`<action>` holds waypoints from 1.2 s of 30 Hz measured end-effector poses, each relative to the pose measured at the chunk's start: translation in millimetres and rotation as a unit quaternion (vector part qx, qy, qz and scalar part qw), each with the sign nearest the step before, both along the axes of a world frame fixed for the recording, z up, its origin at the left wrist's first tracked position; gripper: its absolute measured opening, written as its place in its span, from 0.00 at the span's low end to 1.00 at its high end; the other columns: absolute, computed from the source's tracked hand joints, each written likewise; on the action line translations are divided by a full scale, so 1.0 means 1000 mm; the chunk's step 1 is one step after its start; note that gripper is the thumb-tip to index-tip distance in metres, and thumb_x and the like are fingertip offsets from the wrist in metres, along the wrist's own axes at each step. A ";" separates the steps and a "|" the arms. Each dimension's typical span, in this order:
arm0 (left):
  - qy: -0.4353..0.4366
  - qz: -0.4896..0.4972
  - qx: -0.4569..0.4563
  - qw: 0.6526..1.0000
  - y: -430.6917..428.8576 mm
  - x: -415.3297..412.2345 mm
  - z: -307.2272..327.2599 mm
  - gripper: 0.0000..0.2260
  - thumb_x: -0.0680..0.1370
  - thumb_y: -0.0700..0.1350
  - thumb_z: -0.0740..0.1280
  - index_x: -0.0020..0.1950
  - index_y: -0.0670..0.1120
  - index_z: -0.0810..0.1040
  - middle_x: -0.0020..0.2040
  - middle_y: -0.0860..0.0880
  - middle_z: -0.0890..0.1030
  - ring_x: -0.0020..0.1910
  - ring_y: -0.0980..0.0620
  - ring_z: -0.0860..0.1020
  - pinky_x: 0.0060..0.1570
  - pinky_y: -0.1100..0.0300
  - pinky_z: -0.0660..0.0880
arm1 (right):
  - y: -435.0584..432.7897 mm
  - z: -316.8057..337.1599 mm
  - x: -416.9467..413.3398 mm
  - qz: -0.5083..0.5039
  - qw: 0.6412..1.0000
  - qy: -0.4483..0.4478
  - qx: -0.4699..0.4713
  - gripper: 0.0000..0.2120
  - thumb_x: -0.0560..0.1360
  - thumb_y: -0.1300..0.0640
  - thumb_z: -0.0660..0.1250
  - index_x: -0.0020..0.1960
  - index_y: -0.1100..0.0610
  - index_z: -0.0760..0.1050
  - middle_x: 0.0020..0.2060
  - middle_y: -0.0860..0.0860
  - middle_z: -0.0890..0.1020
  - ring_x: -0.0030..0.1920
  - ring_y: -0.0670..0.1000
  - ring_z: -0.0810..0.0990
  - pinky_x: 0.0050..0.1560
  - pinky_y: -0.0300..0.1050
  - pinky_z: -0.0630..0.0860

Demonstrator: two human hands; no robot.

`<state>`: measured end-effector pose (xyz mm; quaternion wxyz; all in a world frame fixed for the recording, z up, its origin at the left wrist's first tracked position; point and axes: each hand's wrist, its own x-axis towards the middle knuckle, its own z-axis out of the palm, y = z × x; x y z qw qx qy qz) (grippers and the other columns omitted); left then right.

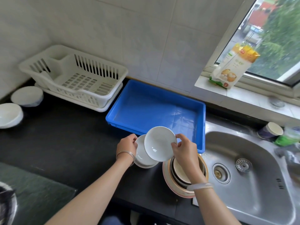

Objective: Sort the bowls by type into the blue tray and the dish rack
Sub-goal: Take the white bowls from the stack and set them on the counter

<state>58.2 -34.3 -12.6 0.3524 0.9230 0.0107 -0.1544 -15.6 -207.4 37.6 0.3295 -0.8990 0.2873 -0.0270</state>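
Barely begun: right hand (183, 148) pinched shallow white dish (159, 142) by rim, just above near wall of blue tray (155, 108); left hand (127, 146) gripped stack of like dishes (142, 158). Tray, dish rack (73, 75) held no bowls; nested bowl pile (172, 179) beside sink (227, 132) unsorted.

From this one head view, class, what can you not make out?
Head view:
- Bowl stack: count hidden by the right forearm.
- Dishes at the left hand: lower ones hidden under the top one.
- Bag print: blurred.
- Dark object bottom left: cut off by the edge.
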 end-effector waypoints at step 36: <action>0.003 0.574 -0.211 0.791 0.321 0.082 -0.044 0.08 0.70 0.33 0.66 0.44 0.45 0.77 0.43 0.47 0.80 0.39 0.47 0.78 0.32 0.62 0.76 | 0.273 -0.076 0.234 0.140 0.950 0.077 0.267 0.13 0.74 0.63 0.67 0.57 0.56 0.73 0.53 0.52 0.75 0.49 0.52 0.76 0.28 0.37 0.78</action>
